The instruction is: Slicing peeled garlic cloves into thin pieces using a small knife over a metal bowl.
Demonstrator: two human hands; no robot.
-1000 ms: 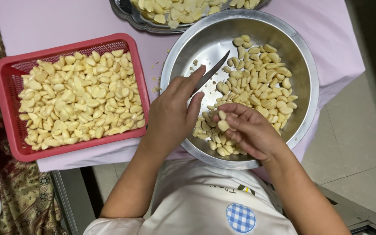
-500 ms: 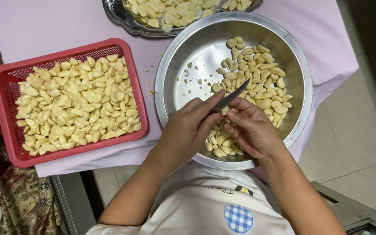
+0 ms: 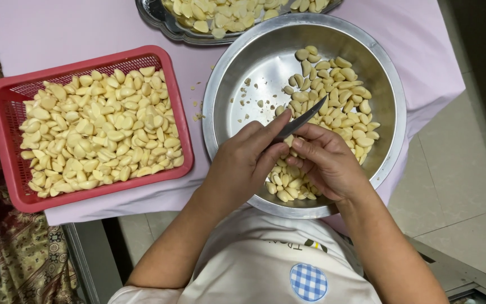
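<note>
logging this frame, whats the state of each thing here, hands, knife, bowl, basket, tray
left hand: gripping the knife, over the bowl
right hand: fingers curled at the blade, whatever it holds is hidden
knife: blade pointing up and to the right
steel bowl: partly filled, garlic cloves on its right side, left bare with scraps
red basket: nearly full of cloves
metal tray: holding cloves, partly cut off

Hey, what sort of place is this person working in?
Probably a home or small food-prep kitchen: a red plastic basket heaped with peeled garlic cloves, a big round steel bowl of more, and a small dark-bladed knife over a pink-covered table.
</note>
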